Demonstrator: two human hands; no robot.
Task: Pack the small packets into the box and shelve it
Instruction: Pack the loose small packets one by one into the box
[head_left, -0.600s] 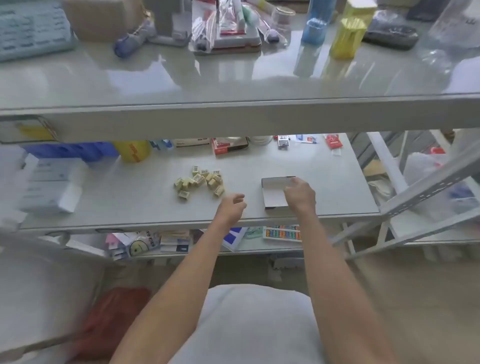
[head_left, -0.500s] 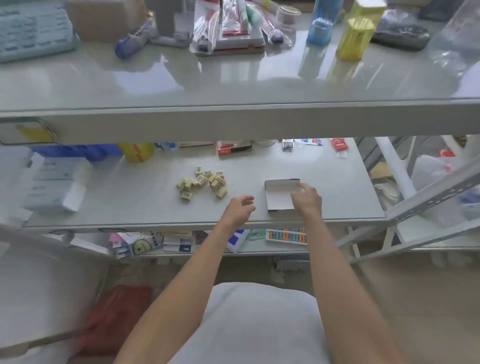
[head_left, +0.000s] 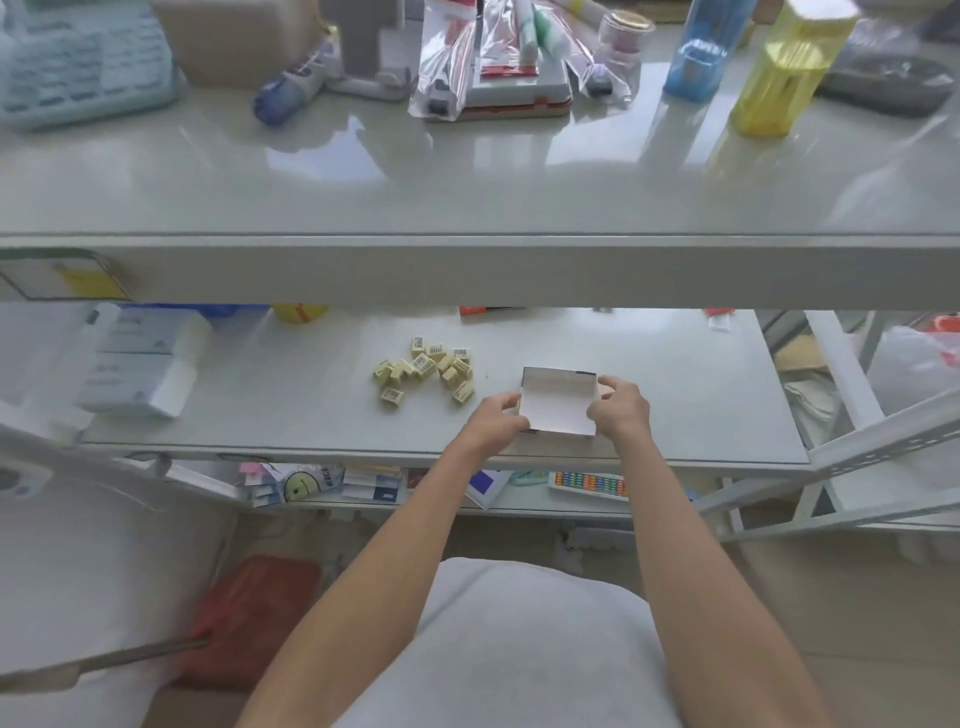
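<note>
A small open white box (head_left: 557, 401) rests near the front edge of the middle shelf (head_left: 260, 405). My left hand (head_left: 493, 420) grips its left side and my right hand (head_left: 621, 408) grips its right side. The inside of the box looks empty. Several small pale yellow packets (head_left: 426, 369) with barcodes lie in a loose pile on the shelf, just left of the box and apart from both hands.
A stack of white and blue boxes (head_left: 140, 364) sits at the shelf's left. The upper shelf (head_left: 467, 171) overhangs, crowded with a blue bottle (head_left: 701, 52), a yellow bottle (head_left: 779, 78) and bagged items. A lower shelf holds an abacus (head_left: 587, 480). Metal struts (head_left: 883, 452) stand at right.
My left hand moved right and took hold of the box's left side. My right hand shifted to the box's right side. The view has tilted down a little.
</note>
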